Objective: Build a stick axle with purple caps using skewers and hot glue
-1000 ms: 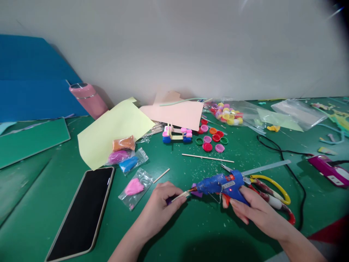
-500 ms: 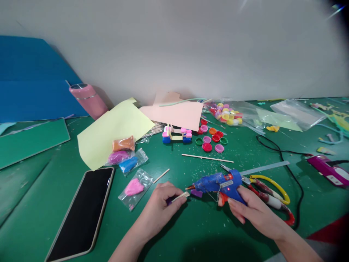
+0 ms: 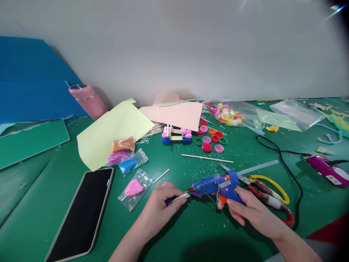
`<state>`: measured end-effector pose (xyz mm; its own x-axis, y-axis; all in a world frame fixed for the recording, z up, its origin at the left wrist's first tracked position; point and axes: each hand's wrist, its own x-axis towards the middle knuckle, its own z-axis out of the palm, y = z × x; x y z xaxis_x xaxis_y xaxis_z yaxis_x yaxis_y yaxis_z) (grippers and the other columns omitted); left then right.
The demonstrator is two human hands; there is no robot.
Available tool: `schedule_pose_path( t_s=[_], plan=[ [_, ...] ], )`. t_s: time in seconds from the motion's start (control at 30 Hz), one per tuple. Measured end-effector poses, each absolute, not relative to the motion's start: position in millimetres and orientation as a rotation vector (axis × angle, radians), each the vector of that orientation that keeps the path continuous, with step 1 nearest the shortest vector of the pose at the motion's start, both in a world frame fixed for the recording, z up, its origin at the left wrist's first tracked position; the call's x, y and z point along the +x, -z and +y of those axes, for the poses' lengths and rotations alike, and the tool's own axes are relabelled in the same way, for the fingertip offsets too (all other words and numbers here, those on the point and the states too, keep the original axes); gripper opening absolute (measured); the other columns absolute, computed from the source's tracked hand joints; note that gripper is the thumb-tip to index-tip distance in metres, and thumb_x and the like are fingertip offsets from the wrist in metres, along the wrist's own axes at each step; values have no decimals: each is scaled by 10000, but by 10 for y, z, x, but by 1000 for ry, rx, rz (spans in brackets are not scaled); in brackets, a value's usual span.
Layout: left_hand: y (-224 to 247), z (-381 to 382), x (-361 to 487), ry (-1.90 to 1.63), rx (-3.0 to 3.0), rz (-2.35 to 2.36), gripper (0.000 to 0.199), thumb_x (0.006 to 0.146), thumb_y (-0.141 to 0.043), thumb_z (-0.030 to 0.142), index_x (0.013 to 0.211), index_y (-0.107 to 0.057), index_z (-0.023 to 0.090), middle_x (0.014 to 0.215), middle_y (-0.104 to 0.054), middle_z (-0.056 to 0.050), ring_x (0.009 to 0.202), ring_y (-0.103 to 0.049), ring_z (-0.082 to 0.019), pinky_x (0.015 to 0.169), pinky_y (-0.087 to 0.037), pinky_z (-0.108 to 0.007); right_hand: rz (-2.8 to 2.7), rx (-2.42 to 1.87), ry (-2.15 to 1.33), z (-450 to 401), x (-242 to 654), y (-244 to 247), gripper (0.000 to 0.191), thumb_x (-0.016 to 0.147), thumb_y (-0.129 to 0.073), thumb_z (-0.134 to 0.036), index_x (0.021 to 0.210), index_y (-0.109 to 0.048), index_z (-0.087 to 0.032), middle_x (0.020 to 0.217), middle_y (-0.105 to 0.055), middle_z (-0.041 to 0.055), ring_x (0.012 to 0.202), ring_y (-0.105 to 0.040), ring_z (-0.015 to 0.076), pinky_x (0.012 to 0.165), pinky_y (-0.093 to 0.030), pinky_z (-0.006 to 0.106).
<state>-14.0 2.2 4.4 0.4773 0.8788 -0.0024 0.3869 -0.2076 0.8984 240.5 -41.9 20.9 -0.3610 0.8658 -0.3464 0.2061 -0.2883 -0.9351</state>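
Note:
My left hand [image 3: 165, 200] is closed on short pale wooden sticks [image 3: 180, 197], pinched between thumb and fingers; a bit of purple shows behind them. In my right hand [image 3: 248, 211] is a blue hot glue gun [image 3: 215, 183] with a red trigger and a clear glue stick [image 3: 259, 167] out of its back. The gun's nozzle is at the free end of the sticks, though I cannot tell whether it touches them. A purple piece [image 3: 196, 194] lies below the nozzle. Beyond, a small model car [image 3: 176, 135] of sticks with blue and pink parts stands on the table.
Pliers [image 3: 268, 193] lie right of the gun, near a black cord [image 3: 289, 163] and a purple power strip [image 3: 328, 170]. Bottle caps [image 3: 207, 147], a loose stick [image 3: 207, 158], bagged clay [image 3: 134, 187], a phone [image 3: 81, 214] and a pink bottle [image 3: 88, 100] surround the hands.
The glue gun has shifted slightly left, bringing its nozzle over the sticks' end. The glue stick at its back moved along with it. My left hand stays about where it was.

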Motion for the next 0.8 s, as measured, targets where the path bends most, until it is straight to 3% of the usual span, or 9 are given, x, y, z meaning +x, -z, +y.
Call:
schedule_pose_path(
  t_s=[0.43,0.63,0.8],
  plan=[
    [-29,34,-128,-770,1877,1057,131,799,-568,230,757,-686,192,648,-629,-23,659,-540,-156,663,-405,-289,-1214,-1258,-1866,-424,2490,-188,227,874,-486,-356,883,-547,-138,538,-418,-59,434,-328,58,454,-259,209],
    [-56,34,-131,-762,1858,1062,134,800,-562,216,758,-687,187,652,-629,-23,662,-543,-154,661,-407,-279,-1137,-1248,-1928,-463,2586,-216,251,824,-540,-374,909,-548,-138,807,-590,54,380,-321,-2,407,-255,183],
    [-75,9,-136,-710,1805,1112,154,814,-537,230,794,-682,180,677,-608,-28,663,-543,-152,628,-409,-259,-1147,-1366,-1665,-454,2789,-239,267,786,-569,-410,837,-558,-149,545,-517,-21,384,-377,52,406,-301,201]
  ],
)
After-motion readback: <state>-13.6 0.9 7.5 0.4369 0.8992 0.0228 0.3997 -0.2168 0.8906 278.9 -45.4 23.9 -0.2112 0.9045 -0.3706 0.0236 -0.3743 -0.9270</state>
